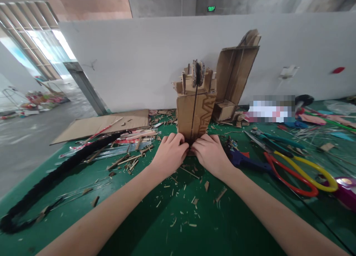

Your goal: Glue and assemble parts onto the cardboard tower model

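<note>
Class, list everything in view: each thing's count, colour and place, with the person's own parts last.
Tower: 1, brown, centre
Wheel: 1, black and pale, atop tower
Cord: 1, black, down tower front
Stand: 1, brown, behind tower, right
Sheet: 1, brown, left
Rope: 1, black, left
Scraps: many, brown and pale, scattered
Scissors: 1, red-and-yellow handles, right
Pliers: 1, teal handles, beyond scissors
Tool: 1, blue, right of centre
Unclear item: 1, purple, right edge
Clutter: uncounted, mixed colours, far right
Table: 1, green, below
Wall: 1, white, behind
Sign: 1, green, above wall
Forearms: 2, bare, lower frame
Left hand: 1, bare, at tower's foot
Right hand: 1, bare, at tower's foot
</note>
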Available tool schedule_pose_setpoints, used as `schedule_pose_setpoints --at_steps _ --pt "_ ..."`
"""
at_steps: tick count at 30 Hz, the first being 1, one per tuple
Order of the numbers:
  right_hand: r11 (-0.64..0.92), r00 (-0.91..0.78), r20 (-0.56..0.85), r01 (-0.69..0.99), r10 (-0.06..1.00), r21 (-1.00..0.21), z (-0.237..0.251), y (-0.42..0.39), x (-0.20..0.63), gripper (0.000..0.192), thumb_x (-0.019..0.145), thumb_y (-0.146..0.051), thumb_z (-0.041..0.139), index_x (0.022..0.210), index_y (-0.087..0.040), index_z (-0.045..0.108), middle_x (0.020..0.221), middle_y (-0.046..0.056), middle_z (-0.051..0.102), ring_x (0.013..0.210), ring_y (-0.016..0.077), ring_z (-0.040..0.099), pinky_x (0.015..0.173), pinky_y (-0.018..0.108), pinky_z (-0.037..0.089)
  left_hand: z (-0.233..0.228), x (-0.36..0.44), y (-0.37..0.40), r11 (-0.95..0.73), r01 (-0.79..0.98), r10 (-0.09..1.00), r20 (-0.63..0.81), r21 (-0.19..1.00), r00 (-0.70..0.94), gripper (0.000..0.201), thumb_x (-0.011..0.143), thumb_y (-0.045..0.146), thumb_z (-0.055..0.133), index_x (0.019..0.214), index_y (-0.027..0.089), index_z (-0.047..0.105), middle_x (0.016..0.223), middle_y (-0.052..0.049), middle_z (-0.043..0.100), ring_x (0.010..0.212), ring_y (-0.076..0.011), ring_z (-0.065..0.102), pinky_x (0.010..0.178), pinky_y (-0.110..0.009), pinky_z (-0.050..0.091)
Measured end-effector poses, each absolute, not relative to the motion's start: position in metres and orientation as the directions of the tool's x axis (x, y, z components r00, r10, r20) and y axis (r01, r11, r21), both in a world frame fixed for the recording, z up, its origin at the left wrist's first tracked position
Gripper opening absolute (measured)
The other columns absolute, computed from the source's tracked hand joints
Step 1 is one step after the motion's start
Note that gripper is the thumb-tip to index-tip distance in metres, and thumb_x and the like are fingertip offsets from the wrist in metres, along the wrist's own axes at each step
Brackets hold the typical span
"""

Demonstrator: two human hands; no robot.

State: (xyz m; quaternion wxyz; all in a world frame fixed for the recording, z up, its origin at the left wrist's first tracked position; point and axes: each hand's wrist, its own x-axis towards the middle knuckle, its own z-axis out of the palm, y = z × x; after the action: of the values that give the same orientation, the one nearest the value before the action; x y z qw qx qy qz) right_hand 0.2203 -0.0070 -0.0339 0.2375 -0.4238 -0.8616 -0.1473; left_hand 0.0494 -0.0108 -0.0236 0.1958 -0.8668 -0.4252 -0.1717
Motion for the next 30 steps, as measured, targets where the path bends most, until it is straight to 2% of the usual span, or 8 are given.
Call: schedule_pose_setpoints --at_steps 7,12,17,24,30 --pt "0.593 -0.531 0.537 0.802 0.655 0.070 -0.0358 -0.0033 0.2189 0.019 0.088 -0.021 0.050 0.071 -0.018 0.057 0.072 0.002 0.061 0.084 0.0179 0.046 0.077 0.033 0.027 -0.0222 0.0532 -0.0106 -0.552 0.819 0.689 0.467 -0.157 0.554 0.017 0.088 0.024 0.044 0.079 0.019 0.058 0.097 -0.005 0.053 0.093 -0.0224 0.043 0.075 -0.036 0.036" --pt "0.627 -0.580 0.540 0.770 0.609 0.121 -0.0366 -0.0024 0.2238 0.018 0.088 -0.028 0.051 0.083 -0.019 0.064 0.079 0.004 0.063 0.087 0.0199 0.046 0.079 0.034 0.029 -0.0207 0.0498 -0.0088 -0.573 0.804 0.687 0.441 -0.160 0.577 0.018 0.088 0.021 0.044 0.080 0.018 0.060 0.100 -0.005 0.053 0.094 -0.0216 0.042 0.077 -0.036 0.036" --pt "0.624 -0.621 0.540 0.753 0.567 0.211 -0.0366 -0.0046 0.2253 0.018 0.088 -0.026 0.050 0.094 -0.015 0.063 0.087 0.006 0.063 0.089 0.0216 0.045 0.078 0.034 0.033 -0.0213 0.0467 -0.0068 -0.579 0.801 0.681 0.448 -0.154 0.579 0.020 0.089 0.020 0.043 0.083 0.018 0.062 0.101 -0.005 0.053 0.094 -0.0210 0.042 0.077 -0.035 0.036" --pt "0.615 -0.609 0.549 0.762 0.572 0.203 -0.0395 -0.0036 0.2205 0.014 0.087 -0.020 0.051 0.079 -0.016 0.061 0.080 0.005 0.061 0.088 0.0210 0.044 0.078 0.035 0.033 -0.0234 0.0498 -0.0071 -0.592 0.795 0.672 0.463 -0.132 0.577 0.016 0.087 0.024 0.047 0.080 0.019 0.061 0.098 -0.004 0.054 0.094 -0.0219 0.042 0.078 -0.036 0.035" --pt "0.629 -0.603 0.535 0.760 0.592 0.161 -0.0421 -0.0028 0.2188 0.014 0.087 -0.018 0.050 0.078 -0.016 0.061 0.081 0.006 0.060 0.087 0.0215 0.043 0.078 0.034 0.033 -0.0265 0.0508 -0.0058 -0.565 0.818 0.679 0.502 -0.110 0.536 0.016 0.086 0.026 0.050 0.076 0.020 0.061 0.095 -0.003 0.056 0.092 -0.0221 0.041 0.076 -0.037 0.035"
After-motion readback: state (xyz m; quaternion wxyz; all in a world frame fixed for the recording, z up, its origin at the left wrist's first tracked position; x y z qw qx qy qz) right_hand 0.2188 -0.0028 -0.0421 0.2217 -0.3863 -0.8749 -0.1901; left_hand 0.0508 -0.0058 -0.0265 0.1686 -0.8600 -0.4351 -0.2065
